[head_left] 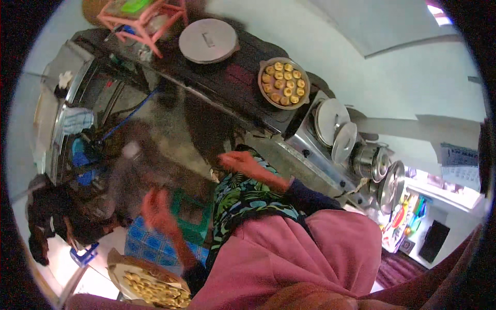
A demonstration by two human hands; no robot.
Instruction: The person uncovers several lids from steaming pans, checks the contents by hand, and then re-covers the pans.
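My left hand (pixel 157 212), smeared by motion, is raised beside a blue patterned cloth (pixel 147 243) and a green plastic crate or stool (pixel 191 219). Its fingers look apart, and no object shows in them. Over my patterned green and black garment (pixel 248 194) is my right hand (pixel 240 161). Blur hides how far its fingers are curled; nothing visible is held there. Below the left forearm, a wide round container (pixel 118 268) holds many small pale yellow pieces (pixel 155 289). On the dark counter, a round pan (pixel 262 77) bears several golden-brown round pieces (pixel 279 82).
A round lidded pan (pixel 208 40) sits on the dark counter (pixel 253 51) near a pink rack (pixel 142 23). Along the right stand a steel stove (pixel 318 155), lids (pixel 331 121) and a metal pot (pixel 368 159). A blue hose (pixel 132 113) crosses the left side.
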